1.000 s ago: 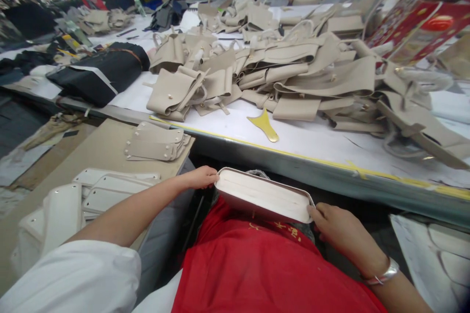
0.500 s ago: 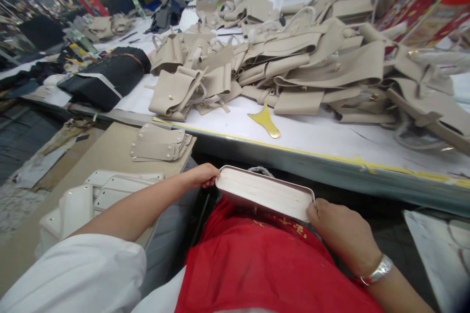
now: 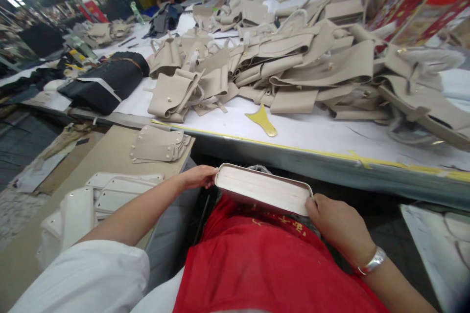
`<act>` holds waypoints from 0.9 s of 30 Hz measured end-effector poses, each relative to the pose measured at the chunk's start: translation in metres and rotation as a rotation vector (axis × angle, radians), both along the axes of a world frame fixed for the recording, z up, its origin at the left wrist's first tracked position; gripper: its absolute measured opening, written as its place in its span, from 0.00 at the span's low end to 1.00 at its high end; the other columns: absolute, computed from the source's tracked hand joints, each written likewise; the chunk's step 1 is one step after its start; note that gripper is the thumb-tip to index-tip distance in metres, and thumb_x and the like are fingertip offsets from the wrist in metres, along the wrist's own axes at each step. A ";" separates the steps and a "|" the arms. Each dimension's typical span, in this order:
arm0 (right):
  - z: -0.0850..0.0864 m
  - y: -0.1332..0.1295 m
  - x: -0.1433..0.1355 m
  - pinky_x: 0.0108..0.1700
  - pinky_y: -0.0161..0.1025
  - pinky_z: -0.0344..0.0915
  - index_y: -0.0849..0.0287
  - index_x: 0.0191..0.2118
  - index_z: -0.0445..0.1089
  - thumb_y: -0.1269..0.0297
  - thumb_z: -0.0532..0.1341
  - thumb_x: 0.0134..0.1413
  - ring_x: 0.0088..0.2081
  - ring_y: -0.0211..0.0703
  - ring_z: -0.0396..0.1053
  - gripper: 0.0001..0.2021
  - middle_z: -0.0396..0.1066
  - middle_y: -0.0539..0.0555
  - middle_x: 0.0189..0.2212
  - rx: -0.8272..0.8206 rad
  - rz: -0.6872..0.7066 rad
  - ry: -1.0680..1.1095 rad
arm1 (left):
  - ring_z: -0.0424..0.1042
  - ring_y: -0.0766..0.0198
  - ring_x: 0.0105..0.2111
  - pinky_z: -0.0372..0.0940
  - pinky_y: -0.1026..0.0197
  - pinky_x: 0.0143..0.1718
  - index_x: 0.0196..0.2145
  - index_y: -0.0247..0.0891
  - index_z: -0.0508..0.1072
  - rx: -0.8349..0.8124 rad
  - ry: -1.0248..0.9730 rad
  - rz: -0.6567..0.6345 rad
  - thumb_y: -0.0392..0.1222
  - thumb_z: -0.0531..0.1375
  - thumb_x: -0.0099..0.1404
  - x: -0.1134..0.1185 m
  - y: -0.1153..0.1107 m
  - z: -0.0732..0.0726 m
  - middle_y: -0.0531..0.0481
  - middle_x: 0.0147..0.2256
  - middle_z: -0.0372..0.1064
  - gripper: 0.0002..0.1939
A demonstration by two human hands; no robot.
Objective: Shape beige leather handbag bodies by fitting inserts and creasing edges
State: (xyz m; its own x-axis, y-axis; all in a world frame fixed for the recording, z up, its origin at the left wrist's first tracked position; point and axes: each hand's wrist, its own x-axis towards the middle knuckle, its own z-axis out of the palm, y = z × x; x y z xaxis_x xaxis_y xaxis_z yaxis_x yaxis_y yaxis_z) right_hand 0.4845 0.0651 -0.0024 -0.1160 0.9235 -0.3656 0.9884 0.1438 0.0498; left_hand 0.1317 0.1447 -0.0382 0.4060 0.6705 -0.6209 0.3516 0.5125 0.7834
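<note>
Barely shifted since the earlier frame, the pale rimmed piece is held tilted between the red apron and the near edge of the bench. Both hands pinch it: the left hand at one end, its fingers straighter now, the right hand at the opposite corner. Beyond, a yellow forked piece lies before heaped beige pieces.
</note>
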 end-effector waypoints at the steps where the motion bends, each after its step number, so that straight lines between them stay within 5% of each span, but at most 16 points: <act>1: 0.001 0.001 0.000 0.23 0.37 0.46 0.61 0.30 0.66 0.64 0.45 0.59 0.28 0.51 0.72 0.15 0.72 0.57 0.25 -0.009 -0.027 0.008 | 0.58 0.73 0.17 0.54 0.68 0.20 0.25 0.34 0.63 -0.009 -0.050 0.035 0.63 0.57 0.51 -0.001 -0.002 -0.005 0.55 0.19 0.59 0.25; 8: 0.001 0.004 -0.002 0.24 0.37 0.47 0.62 0.31 0.67 0.61 0.45 0.60 0.27 0.48 0.71 0.17 0.72 0.58 0.26 -0.049 -0.100 0.040 | 0.54 0.75 0.14 0.48 0.69 0.16 0.22 0.36 0.58 0.008 -0.070 0.069 0.60 0.61 0.51 0.002 -0.001 -0.018 0.59 0.15 0.56 0.24; 14: -0.011 0.001 0.003 0.22 0.36 0.44 0.62 0.32 0.67 0.64 0.47 0.58 0.25 0.45 0.68 0.14 0.71 0.59 0.28 -0.012 0.089 0.000 | 0.52 0.75 0.15 0.46 0.69 0.17 0.20 0.36 0.58 0.099 0.130 -0.087 0.63 0.59 0.50 0.001 0.008 -0.010 0.59 0.15 0.56 0.26; 23: 0.004 0.003 -0.001 0.25 0.37 0.47 0.59 0.26 0.64 0.54 0.45 0.59 0.25 0.45 0.68 0.19 0.70 0.55 0.22 -0.053 -0.175 0.095 | 0.47 0.74 0.17 0.43 0.67 0.19 0.18 0.37 0.55 0.174 0.230 -0.276 0.63 0.57 0.52 -0.008 0.025 -0.010 0.59 0.16 0.48 0.26; 27: 0.004 0.003 -0.003 0.25 0.37 0.46 0.59 0.26 0.65 0.56 0.44 0.59 0.25 0.44 0.69 0.19 0.71 0.56 0.22 -0.050 -0.167 0.084 | 0.53 0.70 0.19 0.51 0.65 0.23 0.18 0.37 0.57 0.509 0.289 -0.111 0.60 0.46 0.62 0.006 0.021 0.004 0.56 0.17 0.51 0.26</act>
State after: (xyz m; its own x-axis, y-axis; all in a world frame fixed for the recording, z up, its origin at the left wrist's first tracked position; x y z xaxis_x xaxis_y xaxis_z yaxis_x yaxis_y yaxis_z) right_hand 0.4811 0.0686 0.0015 0.0057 0.9135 -0.4067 0.9991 -0.0228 -0.0370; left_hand 0.1381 0.1657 -0.0338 0.3531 0.8763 -0.3278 0.6168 0.0454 0.7858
